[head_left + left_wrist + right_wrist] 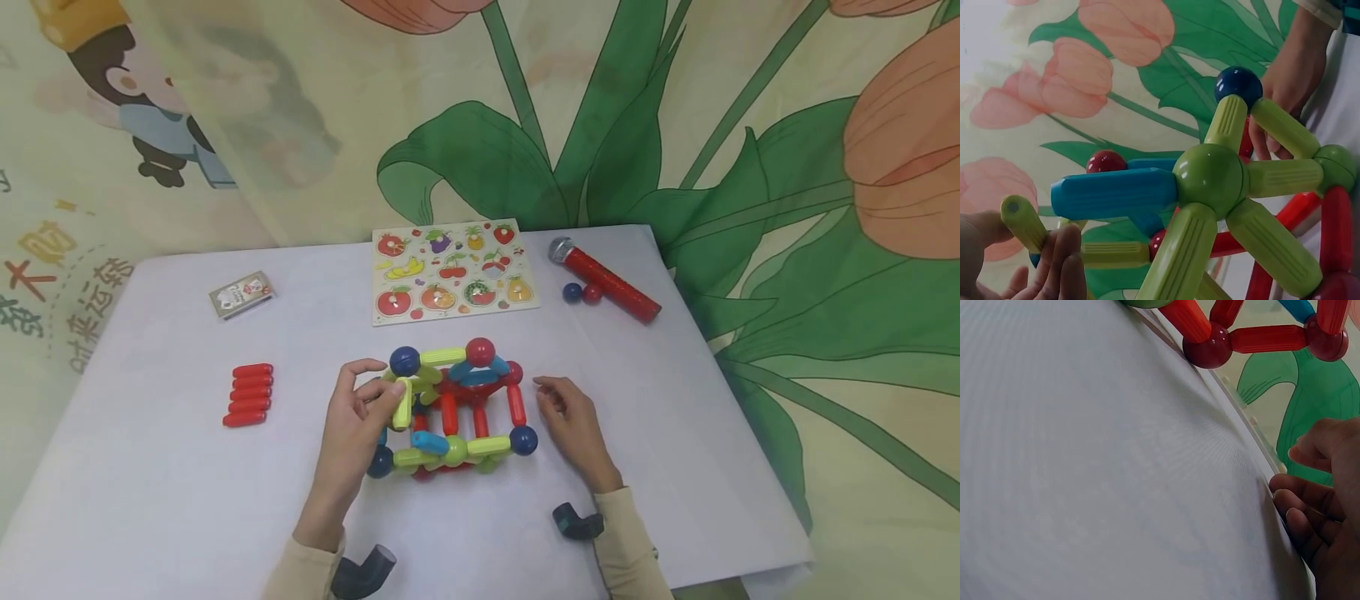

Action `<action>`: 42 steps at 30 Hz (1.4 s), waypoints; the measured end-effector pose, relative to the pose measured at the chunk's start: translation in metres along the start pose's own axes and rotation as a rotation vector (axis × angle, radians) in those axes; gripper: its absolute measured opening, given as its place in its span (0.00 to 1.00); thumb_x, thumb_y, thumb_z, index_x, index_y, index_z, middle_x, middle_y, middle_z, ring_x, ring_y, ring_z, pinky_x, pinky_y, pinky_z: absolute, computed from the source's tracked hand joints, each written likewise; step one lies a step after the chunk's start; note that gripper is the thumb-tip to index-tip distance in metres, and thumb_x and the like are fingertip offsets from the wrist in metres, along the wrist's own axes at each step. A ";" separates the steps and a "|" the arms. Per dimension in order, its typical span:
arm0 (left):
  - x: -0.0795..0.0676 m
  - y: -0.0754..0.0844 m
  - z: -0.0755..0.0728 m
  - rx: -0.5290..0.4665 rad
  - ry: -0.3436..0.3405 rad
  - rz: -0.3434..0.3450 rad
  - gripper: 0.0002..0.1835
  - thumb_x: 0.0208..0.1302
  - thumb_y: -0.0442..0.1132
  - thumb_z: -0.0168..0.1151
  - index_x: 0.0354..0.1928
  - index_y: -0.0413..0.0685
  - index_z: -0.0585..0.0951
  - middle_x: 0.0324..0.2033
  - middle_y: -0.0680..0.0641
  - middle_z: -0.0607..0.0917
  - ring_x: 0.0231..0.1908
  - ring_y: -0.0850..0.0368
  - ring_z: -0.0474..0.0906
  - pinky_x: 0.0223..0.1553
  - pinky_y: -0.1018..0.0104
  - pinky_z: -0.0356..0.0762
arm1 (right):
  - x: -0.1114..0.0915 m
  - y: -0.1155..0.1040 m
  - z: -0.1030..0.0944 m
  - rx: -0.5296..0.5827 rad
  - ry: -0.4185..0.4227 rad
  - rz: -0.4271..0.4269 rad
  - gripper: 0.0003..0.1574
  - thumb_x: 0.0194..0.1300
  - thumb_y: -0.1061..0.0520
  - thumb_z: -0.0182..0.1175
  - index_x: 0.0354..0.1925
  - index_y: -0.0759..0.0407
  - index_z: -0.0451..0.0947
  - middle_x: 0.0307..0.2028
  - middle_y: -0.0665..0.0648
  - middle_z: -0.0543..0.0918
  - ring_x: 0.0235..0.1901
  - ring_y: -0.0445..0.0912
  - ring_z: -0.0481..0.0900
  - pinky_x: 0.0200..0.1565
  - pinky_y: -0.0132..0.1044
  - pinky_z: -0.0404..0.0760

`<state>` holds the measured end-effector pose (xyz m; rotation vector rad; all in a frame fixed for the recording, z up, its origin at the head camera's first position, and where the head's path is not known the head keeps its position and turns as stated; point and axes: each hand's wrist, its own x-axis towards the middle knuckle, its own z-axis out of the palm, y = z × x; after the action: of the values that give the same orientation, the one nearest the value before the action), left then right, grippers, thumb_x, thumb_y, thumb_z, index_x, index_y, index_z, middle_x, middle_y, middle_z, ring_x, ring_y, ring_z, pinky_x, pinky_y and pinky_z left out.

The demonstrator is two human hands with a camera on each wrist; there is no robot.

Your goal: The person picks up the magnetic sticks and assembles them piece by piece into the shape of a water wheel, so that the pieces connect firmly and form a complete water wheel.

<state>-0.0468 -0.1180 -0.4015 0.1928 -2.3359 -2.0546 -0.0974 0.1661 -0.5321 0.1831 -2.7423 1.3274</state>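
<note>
In front of me stands a frame of magnetic rods and balls, its upper front corner bearing a blue ball [405, 361]. My left hand [347, 442] pinches a yellow-green magnetic rod [402, 404] between thumb and fingers, at the frame's left side. The rod's bare end points up in the left wrist view, near a blue rod [1113, 192] that sticks out from a green ball [1210, 181]. To the right of the frame, my right hand [573, 425] rests on the table with loosely curled fingers, holding nothing. A red ball [1207, 345] shows beyond it in the right wrist view.
Several red rods [248, 394] lie side by side at left, below a small box [242, 295]. A fruit puzzle board [453, 271] lies behind the frame. At back right are a red microphone-shaped tube [611, 282] and two loose balls [572, 292]. Dark curved pieces [577, 522] sit at both wrists.
</note>
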 end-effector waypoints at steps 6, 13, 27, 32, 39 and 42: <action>0.001 0.000 0.002 0.040 0.042 -0.023 0.20 0.69 0.44 0.56 0.56 0.45 0.63 0.36 0.38 0.84 0.27 0.57 0.77 0.35 0.72 0.75 | -0.001 -0.001 0.001 -0.007 0.004 0.000 0.17 0.66 0.58 0.60 0.53 0.54 0.78 0.38 0.49 0.80 0.34 0.39 0.73 0.38 0.30 0.78; -0.012 -0.012 -0.008 0.135 -0.012 0.001 0.13 0.73 0.44 0.49 0.49 0.44 0.62 0.37 0.39 0.86 0.33 0.58 0.83 0.40 0.67 0.80 | 0.000 -0.002 0.001 -0.009 -0.006 0.011 0.17 0.67 0.57 0.59 0.54 0.53 0.77 0.39 0.49 0.80 0.35 0.40 0.74 0.39 0.30 0.78; -0.028 -0.028 -0.005 0.196 -0.131 0.238 0.20 0.53 0.35 0.72 0.36 0.42 0.67 0.40 0.55 0.88 0.51 0.58 0.80 0.55 0.61 0.70 | 0.003 -0.004 0.000 -0.015 -0.008 0.048 0.17 0.67 0.55 0.59 0.54 0.53 0.77 0.41 0.50 0.80 0.36 0.41 0.73 0.41 0.32 0.78; -0.029 -0.030 -0.004 0.202 -0.111 0.232 0.19 0.54 0.35 0.72 0.35 0.42 0.67 0.40 0.54 0.88 0.46 0.62 0.81 0.50 0.69 0.73 | 0.001 -0.002 0.001 -0.013 -0.005 0.043 0.17 0.68 0.56 0.59 0.54 0.53 0.77 0.41 0.50 0.80 0.36 0.40 0.73 0.40 0.32 0.78; -0.030 -0.029 -0.006 0.211 -0.100 0.234 0.19 0.54 0.36 0.72 0.36 0.43 0.68 0.40 0.55 0.88 0.46 0.63 0.80 0.53 0.60 0.72 | 0.000 -0.001 0.002 -0.022 0.010 0.023 0.17 0.67 0.56 0.59 0.54 0.53 0.77 0.40 0.49 0.80 0.35 0.40 0.73 0.39 0.30 0.78; -0.029 -0.032 -0.019 0.244 -0.048 0.265 0.16 0.58 0.33 0.68 0.38 0.40 0.69 0.41 0.52 0.87 0.46 0.65 0.80 0.52 0.66 0.74 | -0.001 -0.001 0.002 -0.015 0.011 0.016 0.17 0.67 0.57 0.59 0.53 0.54 0.78 0.40 0.49 0.80 0.35 0.40 0.73 0.39 0.30 0.78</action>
<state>-0.0141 -0.1371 -0.4286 -0.1572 -2.4783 -1.6729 -0.0968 0.1637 -0.5330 0.1523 -2.7496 1.3076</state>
